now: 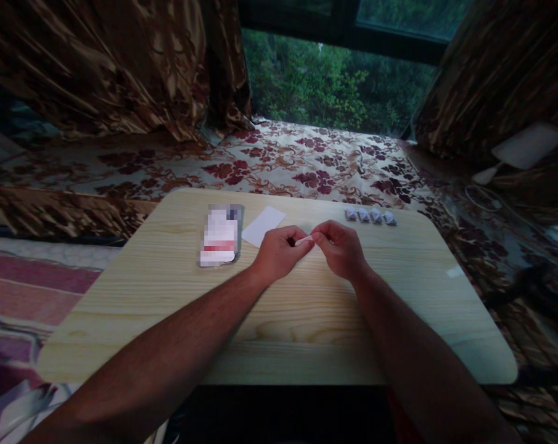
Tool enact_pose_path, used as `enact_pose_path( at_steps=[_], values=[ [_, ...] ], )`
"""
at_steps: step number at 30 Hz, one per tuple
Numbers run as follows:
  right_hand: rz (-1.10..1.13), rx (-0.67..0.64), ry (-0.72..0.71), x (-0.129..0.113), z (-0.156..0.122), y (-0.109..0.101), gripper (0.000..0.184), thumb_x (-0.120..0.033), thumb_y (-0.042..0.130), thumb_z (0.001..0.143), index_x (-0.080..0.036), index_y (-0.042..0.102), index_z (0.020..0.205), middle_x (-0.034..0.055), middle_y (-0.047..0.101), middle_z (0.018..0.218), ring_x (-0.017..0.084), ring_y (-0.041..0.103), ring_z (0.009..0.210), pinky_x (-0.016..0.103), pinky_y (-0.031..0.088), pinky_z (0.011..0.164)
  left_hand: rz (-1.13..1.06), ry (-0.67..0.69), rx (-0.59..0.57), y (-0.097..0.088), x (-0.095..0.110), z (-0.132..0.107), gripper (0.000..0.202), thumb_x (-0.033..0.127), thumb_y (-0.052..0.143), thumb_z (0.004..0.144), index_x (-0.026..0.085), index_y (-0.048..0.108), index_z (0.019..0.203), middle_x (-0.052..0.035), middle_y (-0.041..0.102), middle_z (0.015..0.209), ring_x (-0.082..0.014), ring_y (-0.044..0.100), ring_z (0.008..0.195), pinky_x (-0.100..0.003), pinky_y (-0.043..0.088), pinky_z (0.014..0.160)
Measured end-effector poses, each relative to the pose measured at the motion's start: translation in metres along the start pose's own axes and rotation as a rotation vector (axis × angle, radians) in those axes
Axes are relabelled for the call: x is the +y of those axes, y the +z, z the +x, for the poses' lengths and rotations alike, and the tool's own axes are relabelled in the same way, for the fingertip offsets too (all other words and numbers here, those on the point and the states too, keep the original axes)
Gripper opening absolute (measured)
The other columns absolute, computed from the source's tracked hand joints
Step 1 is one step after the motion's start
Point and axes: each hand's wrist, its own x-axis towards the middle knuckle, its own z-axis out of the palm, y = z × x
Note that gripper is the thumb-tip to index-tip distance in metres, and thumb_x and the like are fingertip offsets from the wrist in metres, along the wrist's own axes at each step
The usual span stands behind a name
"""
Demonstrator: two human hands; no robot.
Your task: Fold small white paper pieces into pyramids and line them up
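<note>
My left hand [279, 251] and my right hand [340, 248] meet over the middle of a light wooden table [279, 320]. Both pinch a small folded piece of white paper [304, 240] between fingertips, the fingers curled closed. A flat white paper sheet [262, 226] lies just behind my left hand. Several small folded paper pieces [370, 216] sit in a row at the far right of the table, behind my right hand.
A grey packet with a white and red label [220, 236] lies left of the sheet. A floral cloth [288, 159] covers the ledge behind the table, brown curtains [121, 61] frame a window. A white device with cable [523, 151] rests at right.
</note>
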Motion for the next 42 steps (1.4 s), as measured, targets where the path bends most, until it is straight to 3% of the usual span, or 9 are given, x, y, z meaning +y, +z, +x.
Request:
enact_pose_path(
  at_steps=[20,28,31,37,42],
  values=[
    [-0.232,-0.012,-0.043,-0.003,0.0,-0.001,0.012,-0.023,0.059,0.085,-0.02,0.063,0.073,-0.0005,0.063,0.066,0.014,0.056,0.063,0.027,0.042,0.061,-0.032,0.016,-0.053,0.0,0.001,-0.001,0.035,0.043,0.064,0.08,0.014,0.06,0.061,0.0031,0.048,0.056,-0.0086,0.039,0.055,-0.022,0.028,0.051],
    [0.131,0.063,0.074,0.01,0.002,0.005,0.019,-0.031,0.067,0.081,-0.019,0.065,0.096,0.0016,0.068,0.082,0.014,0.061,0.07,0.026,0.048,0.063,-0.266,-0.19,0.074,-0.005,-0.002,0.008,0.029,0.041,0.073,0.073,0.015,0.064,0.066,0.0026,0.055,0.059,-0.0086,0.042,0.053,-0.023,0.03,0.05],
    [0.263,0.021,0.144,0.016,0.004,0.007,0.023,-0.031,0.07,0.077,-0.02,0.061,0.094,-0.0004,0.066,0.077,0.014,0.061,0.067,0.027,0.049,0.062,-0.4,-0.227,0.09,-0.005,-0.006,0.01,0.03,0.044,0.073,0.072,0.015,0.066,0.069,0.002,0.057,0.06,-0.0084,0.043,0.053,-0.023,0.032,0.05],
    [0.278,0.014,0.174,0.017,0.003,0.007,0.014,-0.03,0.068,0.077,-0.019,0.063,0.086,-0.0018,0.064,0.067,0.012,0.058,0.058,0.026,0.047,0.057,-0.461,-0.258,0.011,-0.002,-0.008,0.01,0.03,0.044,0.071,0.074,0.014,0.07,0.072,0.0006,0.057,0.059,-0.0092,0.045,0.053,-0.023,0.033,0.049],
    [0.248,0.02,0.163,0.014,0.003,0.006,0.017,-0.032,0.068,0.077,-0.019,0.067,0.088,-0.0017,0.064,0.067,0.011,0.055,0.056,0.025,0.045,0.054,-0.446,-0.255,0.032,-0.001,-0.006,0.01,0.022,0.035,0.071,0.073,0.015,0.069,0.082,0.0021,0.058,0.061,-0.0077,0.046,0.05,-0.022,0.032,0.046]
  ],
)
